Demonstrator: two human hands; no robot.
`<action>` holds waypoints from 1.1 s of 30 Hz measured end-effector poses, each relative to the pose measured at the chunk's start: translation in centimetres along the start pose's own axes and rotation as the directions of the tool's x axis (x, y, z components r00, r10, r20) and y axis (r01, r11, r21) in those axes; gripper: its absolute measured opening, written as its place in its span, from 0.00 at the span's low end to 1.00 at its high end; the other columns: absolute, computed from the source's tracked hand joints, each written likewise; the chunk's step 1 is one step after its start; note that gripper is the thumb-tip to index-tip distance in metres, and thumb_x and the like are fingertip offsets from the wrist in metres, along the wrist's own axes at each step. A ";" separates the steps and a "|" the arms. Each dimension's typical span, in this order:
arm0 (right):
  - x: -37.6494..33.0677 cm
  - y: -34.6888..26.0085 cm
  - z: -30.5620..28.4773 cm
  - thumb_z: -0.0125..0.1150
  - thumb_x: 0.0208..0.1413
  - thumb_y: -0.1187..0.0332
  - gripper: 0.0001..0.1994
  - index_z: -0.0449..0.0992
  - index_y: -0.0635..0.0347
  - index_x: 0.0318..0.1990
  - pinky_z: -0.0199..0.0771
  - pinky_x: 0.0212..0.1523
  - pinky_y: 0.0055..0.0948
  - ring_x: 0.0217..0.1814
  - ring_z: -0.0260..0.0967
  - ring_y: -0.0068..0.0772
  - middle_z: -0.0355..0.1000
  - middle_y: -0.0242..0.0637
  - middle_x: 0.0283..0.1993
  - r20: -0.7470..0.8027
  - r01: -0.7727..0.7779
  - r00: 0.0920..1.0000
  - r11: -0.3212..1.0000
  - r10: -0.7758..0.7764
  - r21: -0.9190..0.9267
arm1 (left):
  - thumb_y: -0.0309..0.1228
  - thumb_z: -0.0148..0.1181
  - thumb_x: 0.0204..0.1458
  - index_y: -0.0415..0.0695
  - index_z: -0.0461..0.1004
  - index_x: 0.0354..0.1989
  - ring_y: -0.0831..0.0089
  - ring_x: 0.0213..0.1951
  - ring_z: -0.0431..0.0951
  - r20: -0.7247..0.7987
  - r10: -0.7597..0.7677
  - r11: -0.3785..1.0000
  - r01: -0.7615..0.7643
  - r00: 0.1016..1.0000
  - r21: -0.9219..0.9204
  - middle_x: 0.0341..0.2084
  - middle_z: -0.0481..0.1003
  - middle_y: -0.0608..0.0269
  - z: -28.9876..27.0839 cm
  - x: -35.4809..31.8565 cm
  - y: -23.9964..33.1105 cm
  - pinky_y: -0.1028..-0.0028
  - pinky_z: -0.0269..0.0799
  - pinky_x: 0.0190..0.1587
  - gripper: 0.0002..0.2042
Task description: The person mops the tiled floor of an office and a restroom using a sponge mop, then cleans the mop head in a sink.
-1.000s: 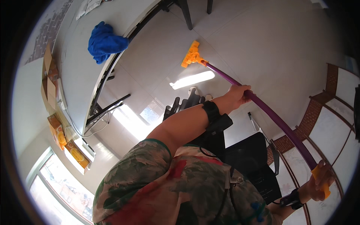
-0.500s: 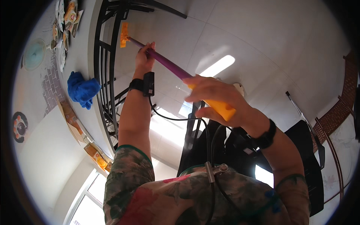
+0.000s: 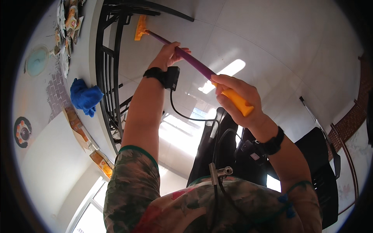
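Note:
Both my hands hold a long squeegee-like tool with a purple pole [image 3: 196,65], a yellow grip and a narrow yellow head [image 3: 140,28]. Around the pole, not far below the head, my left hand [image 3: 168,55] is curled, its fingertips showing past the far side. My right hand [image 3: 244,95] is wrapped round the yellow grip at the near end. The pole slants from the head at upper left down to the right, over the pale tiled floor [image 3: 264,42]. The head is close beside a black metal frame [image 3: 107,62]; whether it touches the floor I cannot tell.
A white tabletop [image 3: 87,50] runs along the left above the black frame. On it lie a crumpled blue cloth [image 3: 85,97] and several snack packets [image 3: 72,23]. To the right, a long-handled tool [image 3: 311,110] stands by a black panel. A cable hangs from my left wrist.
The tool and both my hands have shifted to the right. Its yellow head has also moved slightly farther away. Both hands keep hold of it.

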State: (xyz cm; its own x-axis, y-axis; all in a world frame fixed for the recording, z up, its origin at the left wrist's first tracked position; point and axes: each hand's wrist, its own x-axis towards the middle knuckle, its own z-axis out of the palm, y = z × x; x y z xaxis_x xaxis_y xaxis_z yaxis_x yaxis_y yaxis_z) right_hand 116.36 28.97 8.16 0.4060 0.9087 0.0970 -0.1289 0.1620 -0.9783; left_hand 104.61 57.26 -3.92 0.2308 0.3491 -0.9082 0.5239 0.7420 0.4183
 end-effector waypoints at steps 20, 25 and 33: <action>-17.8 -16.7 -11.2 0.51 0.46 0.78 0.13 0.69 0.67 0.42 0.65 0.50 0.29 0.43 0.69 0.34 0.70 0.41 0.32 -0.259 -0.166 0.957 0.978 0.129 -0.127 | 0.34 0.42 0.54 0.30 0.65 0.30 0.57 0.27 0.78 0.211 -0.224 0.937 0.151 0.951 0.316 0.25 0.74 0.46 19.7 -12.5 -10.0 0.63 0.77 0.31 0.15; -20.9 -19.6 -12.3 0.52 0.46 0.75 0.12 0.69 0.67 0.41 0.64 0.51 0.30 0.46 0.68 0.36 0.70 0.40 0.32 -0.351 -0.222 0.919 0.971 0.179 -0.086 | 0.36 0.41 0.54 0.30 0.67 0.31 0.58 0.27 0.77 0.225 -0.299 0.882 0.178 0.927 0.436 0.25 0.74 0.46 23.1 -15.8 -11.4 0.64 0.76 0.32 0.17; -24.5 -21.5 -13.3 0.53 0.46 0.74 0.08 0.70 0.66 0.35 0.63 0.52 0.32 0.47 0.68 0.39 0.71 0.45 0.38 -0.347 -0.275 0.907 0.960 0.240 -0.056 | 0.35 0.40 0.53 0.30 0.68 0.31 0.57 0.29 0.77 0.215 -0.368 0.861 0.244 0.905 0.446 0.27 0.74 0.45 25.0 -17.9 -13.9 0.62 0.75 0.34 0.17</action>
State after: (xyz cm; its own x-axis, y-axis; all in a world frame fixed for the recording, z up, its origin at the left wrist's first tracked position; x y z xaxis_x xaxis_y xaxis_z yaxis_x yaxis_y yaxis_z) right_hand 121.27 -1.89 24.40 0.6515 0.7289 -0.2102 -0.1848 -0.1162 -0.9759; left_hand 113.70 26.41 6.19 0.1922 -0.0797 -0.9781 0.8734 0.4684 0.1335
